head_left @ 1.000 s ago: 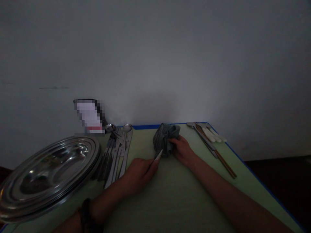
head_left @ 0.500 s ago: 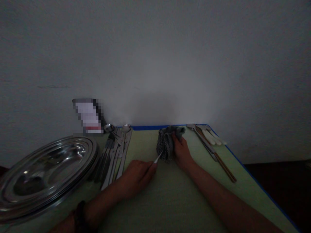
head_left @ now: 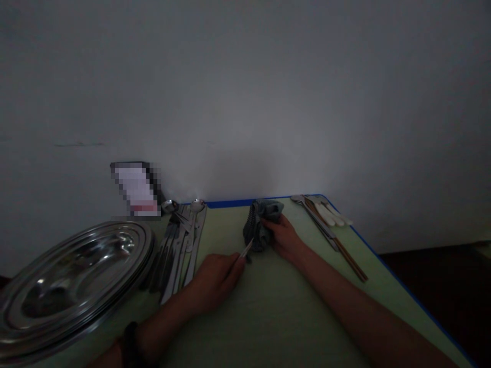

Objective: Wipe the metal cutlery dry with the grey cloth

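Observation:
My left hand (head_left: 218,278) is closed around a thin metal utensil (head_left: 246,249), whose far end runs into a crumpled grey cloth (head_left: 251,225). That end is covered, so the utensil's exact kind cannot be made out. Fingers of my right hand (head_left: 284,235) are wrapped on the cloth's right side, pinching it around the utensil. Both hands are over the middle of the pale green table (head_left: 261,317). Left of my left hand lie several metal forks, knives and spoons (head_left: 187,237) in a loose row.
Stacked oval metal trays (head_left: 80,278) fill the table's left side. A blurred-out phone (head_left: 136,189) leans against the wall behind them. To the right lie chopsticks (head_left: 351,260), metal cutlery (head_left: 314,217) and several white-handled pieces (head_left: 333,217). The grey wall (head_left: 245,102) rises at the blue back edge.
My right hand has shifted and turned the cloth, first to the right, then back left around the utensil. My left hand keeps hold of the utensil nearly in place.

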The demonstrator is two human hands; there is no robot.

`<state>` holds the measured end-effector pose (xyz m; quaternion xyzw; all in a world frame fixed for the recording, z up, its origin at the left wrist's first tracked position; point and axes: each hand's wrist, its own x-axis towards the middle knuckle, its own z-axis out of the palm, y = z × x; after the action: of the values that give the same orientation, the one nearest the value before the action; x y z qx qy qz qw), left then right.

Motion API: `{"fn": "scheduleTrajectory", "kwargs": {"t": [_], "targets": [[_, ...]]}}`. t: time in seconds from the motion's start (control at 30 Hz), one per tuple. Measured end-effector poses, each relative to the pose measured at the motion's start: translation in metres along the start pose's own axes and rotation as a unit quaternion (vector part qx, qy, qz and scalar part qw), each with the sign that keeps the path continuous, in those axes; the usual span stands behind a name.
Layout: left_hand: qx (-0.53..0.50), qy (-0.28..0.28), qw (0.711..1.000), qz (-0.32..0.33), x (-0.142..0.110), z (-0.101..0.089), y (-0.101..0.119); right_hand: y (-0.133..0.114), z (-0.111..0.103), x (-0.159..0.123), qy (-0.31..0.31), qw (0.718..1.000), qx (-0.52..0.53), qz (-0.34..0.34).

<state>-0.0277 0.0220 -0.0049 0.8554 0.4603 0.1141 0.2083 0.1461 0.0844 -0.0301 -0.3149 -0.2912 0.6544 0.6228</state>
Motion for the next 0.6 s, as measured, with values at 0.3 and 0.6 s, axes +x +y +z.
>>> {"fn": "scheduleTrajectory", "kwargs": {"t": [0.3,0.6], "targets": [[0.0,-0.009,1.0,0.016,-0.0018,0.0008,0.0014,0.0037,-0.0076,0.0023,0.03,0.965,-0.217,-0.146],[-0.311,0.029,0.944,-0.105,0.0031,-0.0021,-0.0048,0.0006,-0.0093,0.0024,0.028,0.956,-0.262,-0.127]]}}
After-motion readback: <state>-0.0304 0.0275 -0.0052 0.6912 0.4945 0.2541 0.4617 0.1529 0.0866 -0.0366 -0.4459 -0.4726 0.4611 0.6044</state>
